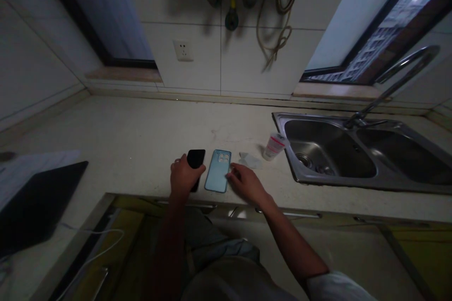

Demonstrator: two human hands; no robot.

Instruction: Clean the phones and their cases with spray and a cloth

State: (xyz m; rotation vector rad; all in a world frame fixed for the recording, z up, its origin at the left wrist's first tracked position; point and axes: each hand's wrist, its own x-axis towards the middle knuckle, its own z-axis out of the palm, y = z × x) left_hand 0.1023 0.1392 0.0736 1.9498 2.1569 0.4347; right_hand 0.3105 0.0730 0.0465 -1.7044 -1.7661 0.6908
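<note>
Under my left hand [184, 173] a black phone [196, 157] lies on the counter, its upper screen showing. My thumb and fingers are closed over its two long sides. Just right of it, a light blue phone case [218, 172] lies flat with its camera openings at the top. Whether a phone sits inside it, I cannot tell. At the case's right edge, my right hand [246, 182] has its thumb and curled fingertips closed on the rim. A crumpled piece of pale paper or film [250, 160] is beyond my right hand, beside a clear cup with red print [273, 146].
A double steel sink [293, 174] with a tall faucet [388, 87] is set into the counter [141, 122] at right. On the left are a black flat panel [42, 197], papers [21, 171] and a white cable [95, 232]. Pipes and a wall socket [183, 50] are ahead.
</note>
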